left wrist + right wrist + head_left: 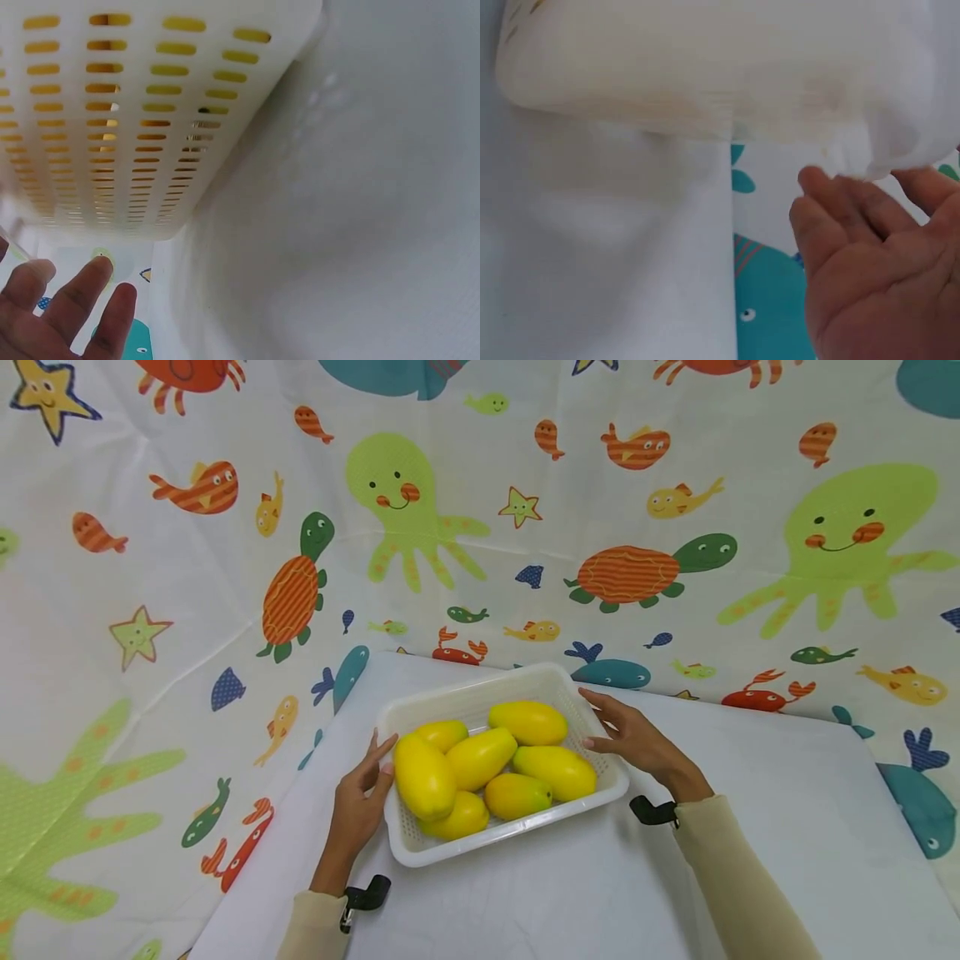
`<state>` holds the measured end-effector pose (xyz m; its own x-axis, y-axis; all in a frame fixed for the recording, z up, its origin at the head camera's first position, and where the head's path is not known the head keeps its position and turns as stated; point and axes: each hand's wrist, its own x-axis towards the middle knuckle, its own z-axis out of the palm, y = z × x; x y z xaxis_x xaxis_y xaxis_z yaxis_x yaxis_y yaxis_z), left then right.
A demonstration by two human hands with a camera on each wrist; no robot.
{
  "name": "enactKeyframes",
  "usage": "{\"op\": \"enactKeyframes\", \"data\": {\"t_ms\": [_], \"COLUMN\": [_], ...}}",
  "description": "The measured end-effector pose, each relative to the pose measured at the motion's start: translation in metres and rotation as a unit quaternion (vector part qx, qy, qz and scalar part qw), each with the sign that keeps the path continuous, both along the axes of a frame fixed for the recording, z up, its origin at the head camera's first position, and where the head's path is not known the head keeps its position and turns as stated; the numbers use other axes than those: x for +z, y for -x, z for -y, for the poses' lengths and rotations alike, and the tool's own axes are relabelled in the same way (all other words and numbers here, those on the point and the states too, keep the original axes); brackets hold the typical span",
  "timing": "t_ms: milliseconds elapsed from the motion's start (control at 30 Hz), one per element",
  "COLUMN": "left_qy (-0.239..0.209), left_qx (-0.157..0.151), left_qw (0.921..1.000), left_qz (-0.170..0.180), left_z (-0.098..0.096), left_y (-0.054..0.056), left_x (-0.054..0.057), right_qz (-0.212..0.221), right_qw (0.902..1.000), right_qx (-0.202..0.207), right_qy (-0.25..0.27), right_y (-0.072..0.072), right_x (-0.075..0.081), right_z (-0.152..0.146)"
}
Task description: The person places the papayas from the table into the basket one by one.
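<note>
A white plastic basket [512, 831] with slotted walls holds several yellow, mango-like fruits [480, 758], some piled on others. My left hand [358, 806] grips its left end, thumb at the rim. At the opposite end, my right hand [637, 739] holds the rim with thumb and fingers. The basket is raised off the table and slightly turned. In the left wrist view, yellow shows through the slots of the basket [217, 45], with the fingers of the left hand [67, 315] beneath. The right wrist view shows the blurred basket [705, 60] above the right hand [885, 255].
A white-covered table [787, 793] lies under the basket. Behind it and on the left hangs a curtain [465, 452] printed with sea animals. Each wrist wears a black camera mount [367, 893].
</note>
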<state>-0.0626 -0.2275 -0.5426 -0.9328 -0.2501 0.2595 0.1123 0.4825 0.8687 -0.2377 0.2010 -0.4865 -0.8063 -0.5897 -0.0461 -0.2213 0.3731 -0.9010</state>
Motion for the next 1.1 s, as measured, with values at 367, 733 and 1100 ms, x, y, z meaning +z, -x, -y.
{"op": "enactKeyframes", "data": {"t_ms": [367,733,1100], "left_qy": [-0.001,-0.002,0.010], "left_qx": [-0.001,-0.008,-0.032], "left_qw": [1.0000,1.0000,0.9994], "left_qz": [-0.007,0.004,0.004], "left_z": [-0.001,-0.003,-0.006], "left_y": [0.001,0.005,0.012], "left_x": [0.002,0.004,0.007], "right_qz": [0.046,0.041,0.036], "right_qw": [0.9984,0.9987,0.9982], "right_qx": [-0.012,-0.029,-0.043], "right_qy": [0.030,0.013,0.021], "right_y": [-0.004,-0.019,-0.035], "right_x": [-0.017,-0.015,-0.015], "right_z": [-0.012,-0.020,-0.031]}}
